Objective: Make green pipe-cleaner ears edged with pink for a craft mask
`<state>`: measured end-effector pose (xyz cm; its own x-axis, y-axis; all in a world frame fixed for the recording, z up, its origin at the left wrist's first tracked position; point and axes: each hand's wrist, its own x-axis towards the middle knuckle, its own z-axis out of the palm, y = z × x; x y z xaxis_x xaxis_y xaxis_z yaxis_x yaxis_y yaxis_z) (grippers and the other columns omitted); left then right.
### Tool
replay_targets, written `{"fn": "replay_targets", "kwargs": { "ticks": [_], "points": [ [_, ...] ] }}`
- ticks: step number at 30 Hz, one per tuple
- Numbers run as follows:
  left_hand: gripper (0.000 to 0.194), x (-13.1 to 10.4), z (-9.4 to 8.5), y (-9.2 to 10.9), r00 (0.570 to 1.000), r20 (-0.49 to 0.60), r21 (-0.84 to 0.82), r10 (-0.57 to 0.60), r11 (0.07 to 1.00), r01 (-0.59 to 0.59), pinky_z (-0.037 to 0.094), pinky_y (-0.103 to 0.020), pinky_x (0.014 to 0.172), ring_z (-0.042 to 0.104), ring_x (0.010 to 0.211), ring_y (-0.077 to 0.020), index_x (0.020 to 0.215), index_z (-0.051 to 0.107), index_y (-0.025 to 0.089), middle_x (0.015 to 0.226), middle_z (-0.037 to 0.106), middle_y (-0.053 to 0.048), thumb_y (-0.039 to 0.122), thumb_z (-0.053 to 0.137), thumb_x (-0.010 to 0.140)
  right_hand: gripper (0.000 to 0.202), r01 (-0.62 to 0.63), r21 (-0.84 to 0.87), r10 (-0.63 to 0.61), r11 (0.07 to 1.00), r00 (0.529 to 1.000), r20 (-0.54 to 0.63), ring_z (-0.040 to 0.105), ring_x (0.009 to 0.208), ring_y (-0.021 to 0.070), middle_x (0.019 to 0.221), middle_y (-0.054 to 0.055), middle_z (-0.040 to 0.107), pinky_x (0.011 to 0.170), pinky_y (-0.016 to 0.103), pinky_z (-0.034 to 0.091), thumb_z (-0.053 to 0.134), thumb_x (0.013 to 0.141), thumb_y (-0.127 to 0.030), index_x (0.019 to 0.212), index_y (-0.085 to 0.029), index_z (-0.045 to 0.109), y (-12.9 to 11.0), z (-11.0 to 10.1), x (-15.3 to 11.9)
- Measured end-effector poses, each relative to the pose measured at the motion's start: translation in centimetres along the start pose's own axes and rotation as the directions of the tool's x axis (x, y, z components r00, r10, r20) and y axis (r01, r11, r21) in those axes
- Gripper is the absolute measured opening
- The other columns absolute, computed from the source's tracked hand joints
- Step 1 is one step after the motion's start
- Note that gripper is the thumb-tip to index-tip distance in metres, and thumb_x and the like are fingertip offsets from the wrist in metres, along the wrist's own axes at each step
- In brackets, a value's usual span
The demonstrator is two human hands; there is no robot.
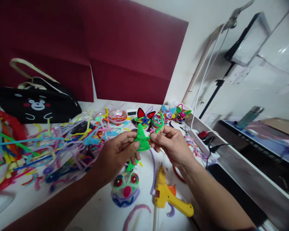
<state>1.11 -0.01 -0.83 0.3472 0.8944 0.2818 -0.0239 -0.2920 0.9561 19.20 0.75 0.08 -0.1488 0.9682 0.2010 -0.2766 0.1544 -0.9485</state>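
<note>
Between my hands is a green triangle of pipe cleaner (142, 141), its rows packed side by side. My left hand (121, 149) pinches its left edge. At its right side, my right hand (167, 141) is closed on a loose green pipe-cleaner end (162, 120) that curls upward. Just below lies a round pipe-cleaner face (125, 189) with red eyes, a pink nose and a blue zigzag mouth. Another green piece (131, 166) shows above that face, partly hidden by my left hand. A yellow glue gun (162, 189) rests right of the face.
Loose colourful pipe cleaners (72, 154) are heaped on the left. Several finished animal faces (168, 115) stand at the back near a small digital display (131, 113). A black bag (36, 104) sits back left. A black phone-like slab (236, 194) and power plugs (210, 144) lie right.
</note>
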Motion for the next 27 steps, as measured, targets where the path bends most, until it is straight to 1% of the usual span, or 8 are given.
{"fn": "replay_targets", "kwargs": {
  "ticks": [3,7,14,21,27],
  "points": [
    [0.012,-0.01,-0.02,-0.13,1.0,-0.016,0.02,0.009,1.0,-0.008,0.05,-0.017,0.047,0.061,0.05,-0.0088,0.096,0.057,0.018,0.061,0.066,0.007,0.023,0.059,0.085,0.025,-0.012,-0.013,0.012,1.0,1.0,-0.01,0.049,0.04,0.0063,0.052,-0.001,0.066,0.042,0.018,0.038,0.081,0.064,-0.028,0.061,-0.016,0.058,-0.03,0.08,-0.05],
    [0.016,-0.14,-0.05,-0.17,0.999,-0.035,0.075,0.006,0.997,-0.003,0.05,-0.018,0.047,0.062,0.049,-0.0096,0.098,0.059,0.018,0.06,0.066,0.006,0.027,0.06,0.085,0.026,-0.025,-0.025,0.025,0.999,1.0,-0.01,0.049,0.04,0.0061,0.051,-0.001,0.066,0.041,0.017,0.038,0.081,0.063,-0.029,0.06,-0.016,0.059,0.0,0.16,-0.08],
    [0.019,-0.22,-0.22,-0.5,0.999,-0.046,0.154,0.023,0.988,-0.015,0.05,-0.019,0.049,0.062,0.048,-0.0105,0.098,0.061,0.018,0.055,0.066,0.007,0.033,0.054,0.089,0.027,-0.023,-0.022,0.022,0.999,1.0,-0.017,0.049,0.039,0.0058,0.051,-0.001,0.065,0.04,0.017,0.038,0.081,0.062,-0.03,0.06,-0.016,0.058,0.22,0.25,-0.03],
    [0.017,-0.15,-0.12,-0.3,0.998,-0.056,0.153,0.028,0.988,-0.019,0.05,-0.019,0.049,0.061,0.047,-0.0104,0.092,0.061,0.017,0.054,0.065,0.006,0.033,0.054,0.09,0.025,-0.001,-0.004,0.001,1.0,1.0,-0.02,0.049,0.04,0.006,0.051,-0.001,0.066,0.042,0.017,0.038,0.08,0.065,-0.028,0.062,-0.015,0.059,0.49,0.29,-0.06],
    [0.018,-0.1,-0.19,-0.24,0.998,-0.062,0.086,-0.004,0.996,0.01,0.051,-0.02,0.049,0.063,0.049,-0.0114,0.095,0.061,0.017,0.055,0.066,0.006,0.033,0.056,0.088,0.026,0.023,-0.009,-0.024,1.0,0.998,-0.056,0.049,0.042,0.0067,0.05,-0.001,0.064,0.042,0.018,0.038,0.08,0.065,-0.027,0.06,-0.016,0.057,0.71,0.69,-0.09]
  ]
}}
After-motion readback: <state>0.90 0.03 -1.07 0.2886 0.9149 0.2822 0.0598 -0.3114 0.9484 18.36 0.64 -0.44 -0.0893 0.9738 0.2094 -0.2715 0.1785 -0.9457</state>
